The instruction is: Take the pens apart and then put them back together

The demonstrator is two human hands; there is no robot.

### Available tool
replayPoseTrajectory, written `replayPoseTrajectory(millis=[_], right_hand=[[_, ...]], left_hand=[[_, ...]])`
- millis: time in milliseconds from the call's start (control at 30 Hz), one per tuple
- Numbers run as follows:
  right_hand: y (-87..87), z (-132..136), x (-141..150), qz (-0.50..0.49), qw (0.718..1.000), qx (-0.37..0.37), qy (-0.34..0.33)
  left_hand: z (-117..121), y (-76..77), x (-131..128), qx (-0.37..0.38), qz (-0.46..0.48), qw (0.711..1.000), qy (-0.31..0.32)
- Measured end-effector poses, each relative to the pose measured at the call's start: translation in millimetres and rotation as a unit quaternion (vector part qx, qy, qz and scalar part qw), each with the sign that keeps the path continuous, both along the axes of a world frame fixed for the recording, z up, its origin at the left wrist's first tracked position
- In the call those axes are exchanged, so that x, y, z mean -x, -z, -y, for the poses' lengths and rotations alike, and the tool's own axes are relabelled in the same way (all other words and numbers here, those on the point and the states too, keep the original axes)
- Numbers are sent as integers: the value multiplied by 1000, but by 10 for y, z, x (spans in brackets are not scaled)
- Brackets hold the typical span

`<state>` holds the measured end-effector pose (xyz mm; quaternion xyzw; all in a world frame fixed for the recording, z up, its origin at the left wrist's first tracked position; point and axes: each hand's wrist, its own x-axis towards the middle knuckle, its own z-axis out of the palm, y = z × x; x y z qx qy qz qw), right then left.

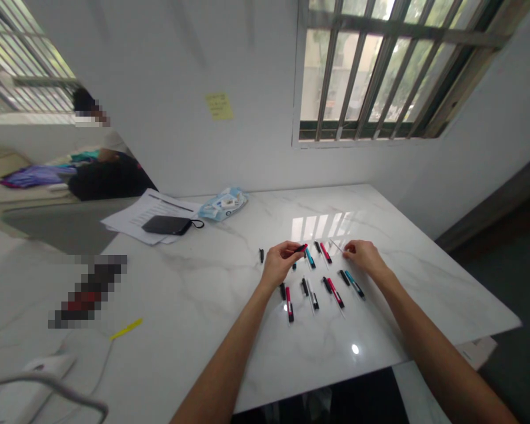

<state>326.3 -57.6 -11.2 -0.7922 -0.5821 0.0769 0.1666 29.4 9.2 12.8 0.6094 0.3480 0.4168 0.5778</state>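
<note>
My left hand (284,259) pinches a black-and-red pen part (301,248). Between the fingertips of my right hand (361,254) is a thin pale stick (336,245), like a pen refill. Below the left hand lie a black cap (282,291) and a red pen barrel (290,304). To their right are a white-and-black barrel (312,294), another red barrel (335,293) and a teal barrel (354,284), each beside a black cap. Between my hands lie a teal barrel (310,258) and a red barrel (325,253). A lone cap (261,255) sits left of my left hand.
A black pouch (166,225) rests on printed papers (132,221), near a blue-white soft pack (223,204). A yellow strip (126,329) lies at left, by a cable and white box. A person sits at far left. A barred window (371,76) is above the table.
</note>
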Motion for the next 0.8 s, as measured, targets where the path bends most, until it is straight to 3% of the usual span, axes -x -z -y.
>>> replayPoseTrajectory(millis=[200,333,467,600,700,800], right_hand=[[-31,-45,-84,25,997,-16,70],[-168,-147,83,-113,989,-99,-18],[-365,-185,436,-340,920,-157,-116],[-598,-182,779,-492,844,-176,-119],[-701,-201,917,-527,821,-177,-128],[-694,-238,979,-529,823,-159,-132]], left_hand=[[12,-12,-1,1,-2,1000,4],[14,-12,2,4,-6,1000,7],[14,1,1,8,-2,1000,10],[13,7,1,7,-8,1000,13],[9,8,4,0,-9,1000,12],[12,7,1,-6,-8,1000,9]])
